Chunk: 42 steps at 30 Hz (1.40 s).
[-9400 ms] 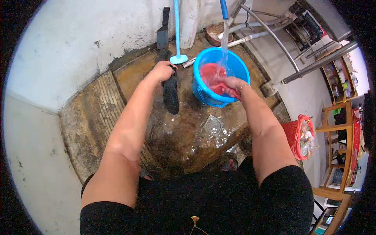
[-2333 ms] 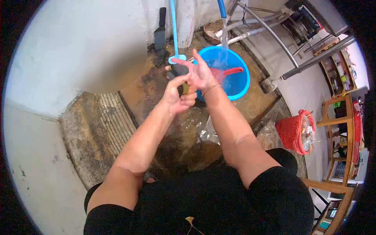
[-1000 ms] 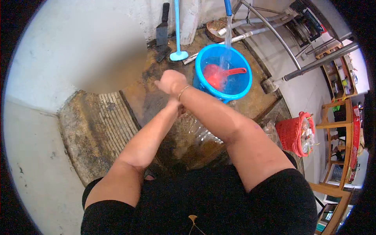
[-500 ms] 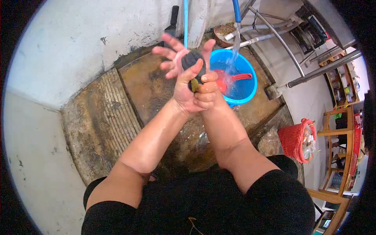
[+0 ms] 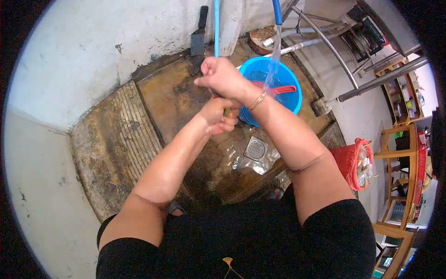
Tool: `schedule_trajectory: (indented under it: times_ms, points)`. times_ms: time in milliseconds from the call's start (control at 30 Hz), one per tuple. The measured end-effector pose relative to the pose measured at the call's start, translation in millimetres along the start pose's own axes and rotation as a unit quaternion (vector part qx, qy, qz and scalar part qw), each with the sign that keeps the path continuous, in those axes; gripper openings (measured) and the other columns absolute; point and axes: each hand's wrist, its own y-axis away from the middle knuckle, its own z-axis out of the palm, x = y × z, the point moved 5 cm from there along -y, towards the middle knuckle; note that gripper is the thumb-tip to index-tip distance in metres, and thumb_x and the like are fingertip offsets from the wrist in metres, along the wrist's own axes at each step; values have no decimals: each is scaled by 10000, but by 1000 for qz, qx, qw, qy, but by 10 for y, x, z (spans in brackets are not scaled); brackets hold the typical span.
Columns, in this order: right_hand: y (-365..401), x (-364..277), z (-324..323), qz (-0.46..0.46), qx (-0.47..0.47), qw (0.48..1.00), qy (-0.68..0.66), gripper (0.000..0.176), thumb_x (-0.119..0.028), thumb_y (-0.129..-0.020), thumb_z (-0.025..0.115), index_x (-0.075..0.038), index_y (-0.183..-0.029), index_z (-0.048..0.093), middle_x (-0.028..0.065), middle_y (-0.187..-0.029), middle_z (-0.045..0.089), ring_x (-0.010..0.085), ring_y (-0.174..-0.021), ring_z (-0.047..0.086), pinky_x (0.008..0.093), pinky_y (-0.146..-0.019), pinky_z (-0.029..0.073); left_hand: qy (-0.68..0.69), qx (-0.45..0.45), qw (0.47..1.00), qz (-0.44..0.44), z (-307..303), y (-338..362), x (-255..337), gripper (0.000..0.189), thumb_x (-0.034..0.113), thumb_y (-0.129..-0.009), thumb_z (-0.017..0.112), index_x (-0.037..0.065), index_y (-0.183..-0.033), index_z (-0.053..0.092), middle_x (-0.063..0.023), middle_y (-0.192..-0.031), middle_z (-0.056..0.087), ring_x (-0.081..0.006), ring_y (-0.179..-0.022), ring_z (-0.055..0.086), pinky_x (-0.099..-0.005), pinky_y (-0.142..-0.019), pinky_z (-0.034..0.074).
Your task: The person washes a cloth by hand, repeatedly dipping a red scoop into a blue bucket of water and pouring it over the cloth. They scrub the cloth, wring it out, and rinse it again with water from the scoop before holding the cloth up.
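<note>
My left hand point(image 5: 217, 117) is closed, with a small yellow-green end point(image 5: 227, 112) of the dark grey, rounded object showing between its fingers. The rest of that object is mostly hidden, and its kind cannot be made out. Just above, my right hand point(image 5: 225, 80) turns its back toward me, fingers curled in, and meets or overlaps the left. Whatever is under its fingers is hidden. To the right of both hands stands a blue bucket point(image 5: 299, 100) with a red-handled scoop point(image 5: 284, 89) in it. Water runs into it from a blue hose point(image 5: 277, 11).
A wet stone floor with a square drain point(image 5: 255, 149) lies below my hands. Against the wall leans a black-handled scraper point(image 5: 198, 42). A red basket point(image 5: 346, 162) of waste sits at right, near metal pipes point(image 5: 325, 44) and a wooden frame point(image 5: 395, 153).
My right hand has turned from spread, palm showing, to curled with its back showing, and now covers most of the dark object. Both hands have shifted slightly left.
</note>
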Motion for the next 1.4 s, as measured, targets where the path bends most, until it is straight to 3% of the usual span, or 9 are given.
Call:
schedule_trajectory:
  times_ms: [100, 433, 500, 633, 1000, 1133, 1200, 1267, 1400]
  points:
    - [79, 44, 131, -23, -3, 988, 152, 226, -174, -654, 655, -2, -730, 530, 163, -652, 564, 295, -669, 578, 363, -609, 465, -57, 129, 990, 24, -317, -87, -182, 151, 222, -803, 532, 122, -888, 457, -17, -631, 454, -90, -394, 341, -207, -335, 202]
    - [149, 278, 497, 69, -40, 971, 227, 270, -231, -762, 547, -10, -915, 567, 214, -918, 592, 348, -902, 563, 402, -799, 449, -167, 310, 933, 79, -887, -293, -530, 115, 194, -850, 461, 145, -748, 442, 22, -488, 324, -98, -359, 257, -258, -336, 148]
    - [178, 267, 511, 78, -40, 968, 235, 272, -235, -769, 545, -6, -914, 564, 213, -917, 593, 349, -902, 564, 404, -797, 449, -148, 340, 926, 65, -1188, -420, -648, 142, 265, -818, 513, 128, -848, 492, -32, -538, 462, -172, -433, 443, -318, -377, 327]
    - [172, 350, 547, 91, -2, 968, 232, 269, -246, -765, 557, -1, -875, 552, 208, -874, 597, 348, -860, 572, 407, -764, 455, -211, 370, 901, 85, -1299, -457, -612, 205, 286, -790, 542, 112, -886, 492, -59, -590, 497, -202, -503, 483, -335, -442, 364]
    - [121, 932, 645, 175, 142, 955, 194, 403, -315, -730, 597, 34, -909, 503, 221, -830, 600, 352, -824, 583, 410, -737, 466, -599, 444, 665, 47, -1419, -188, -271, 412, 346, -714, 623, 68, -988, 493, -135, -733, 594, -285, -695, 592, -383, -621, 465]
    - [392, 1253, 396, 282, 62, 950, -114, 606, -490, -682, 622, 48, -937, 511, 152, -721, 594, 296, -761, 602, 404, -695, 481, -640, 419, 643, -35, -936, 143, 331, 803, 434, -481, 780, -83, -1013, 473, -211, -963, 581, -304, -872, 591, -367, -768, 454]
    - [567, 1379, 631, 394, -106, 797, -446, 518, -492, -742, 573, -24, -955, 511, 174, -892, 536, 319, -833, 563, 453, -719, 469, -622, 366, 692, 12, -889, 185, 566, 807, 461, -479, 790, -92, -992, 501, -179, -924, 601, -243, -833, 599, -333, -724, 470]
    - [556, 1469, 625, 366, -135, 799, -458, 555, -475, -739, 587, -79, -1098, 434, 184, -1024, 470, 335, -883, 536, 462, -725, 473, -558, 301, 769, 84, -523, 318, 756, 747, 467, -522, 779, -91, -955, 535, -150, -878, 612, -201, -792, 594, -309, -682, 472]
    - [518, 1068, 539, 302, -167, 779, -523, 626, -400, -746, 613, -110, -1240, 360, 169, -1126, 431, 343, -901, 517, 472, -755, 469, -570, 351, 741, 58, -493, 312, 940, 623, 433, -658, 702, -90, -959, 547, -153, -857, 614, -193, -736, 588, -319, -657, 467]
